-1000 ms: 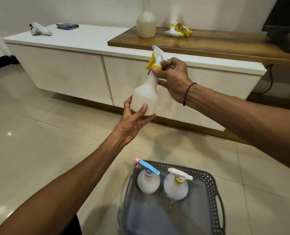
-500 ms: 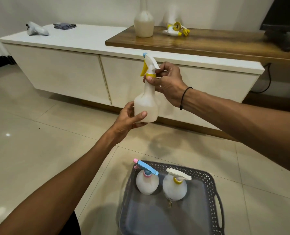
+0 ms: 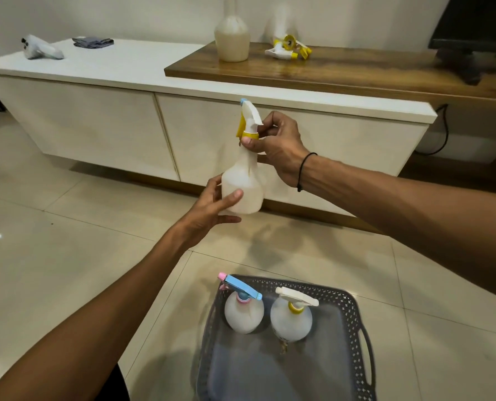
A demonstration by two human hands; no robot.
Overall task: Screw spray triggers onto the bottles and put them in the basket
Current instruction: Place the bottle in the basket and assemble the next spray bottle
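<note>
Above the basket (image 3: pixel 354 311), the left hand (image 3: pixel 209 206) cups the bottle (image 3: pixel 244 183), fingers curled round its base. The right hand (image 3: pixel 275 146) pinches the yellow collar of its trigger (image 3: pixel 248 120). 2 finished bottles stand in the basket; 1 bottle and loose triggers wait on the desk (image 3: pixel 356 73) beyond.

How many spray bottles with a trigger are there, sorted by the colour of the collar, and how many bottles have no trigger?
Yellow collar: 2, the held bottle and the right basket bottle
Pink collar: 1, the left basket bottle
No trigger: 1, the counter bottle
Total: 4
</note>
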